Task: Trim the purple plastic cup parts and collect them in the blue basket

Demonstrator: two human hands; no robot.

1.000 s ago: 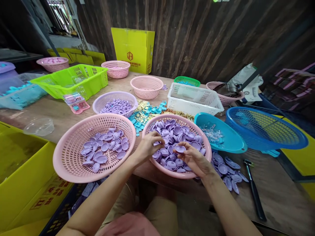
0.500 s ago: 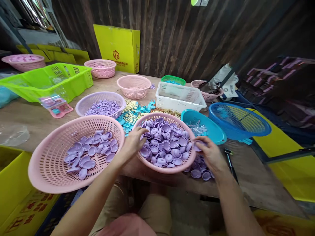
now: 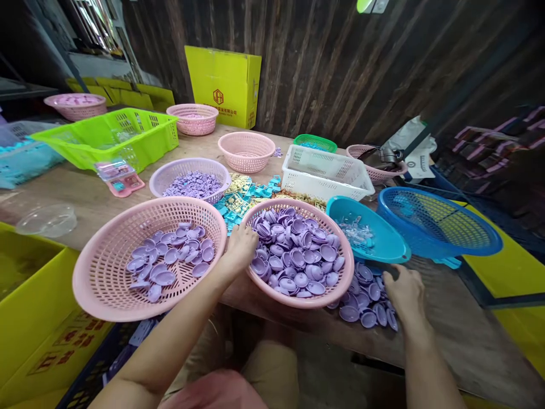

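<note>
A pink basket (image 3: pixel 346 279) heaped with purple dome-shaped caps (image 3: pixel 298 253) stands at the table's front edge. My left hand (image 3: pixel 239 248) lies on its left rim with the fingers curled among the caps; what they hold is hidden. To the left, a larger pink basket (image 3: pixel 100 287) holds a thinner layer of the same caps (image 3: pixel 170 262). My right hand (image 3: pixel 404 292) rests palm down on the table to the right of a loose pile of purple caps (image 3: pixel 367 295), with nothing seen in it.
Behind stand a teal bowl (image 3: pixel 385 244), a blue basket (image 3: pixel 438 221), a white crate (image 3: pixel 326 173), a lilac basket of small pieces (image 3: pixel 189 182), a green crate (image 3: pixel 106 139), more pink baskets and scattered teal and yellow parts (image 3: pixel 244 196). Yellow boxes (image 3: pixel 34 307) flank the table.
My right hand carried a purple cap from over the basket to the loose pile on the right and now lies beside it. My left hand slid back to the basket's left rim.
</note>
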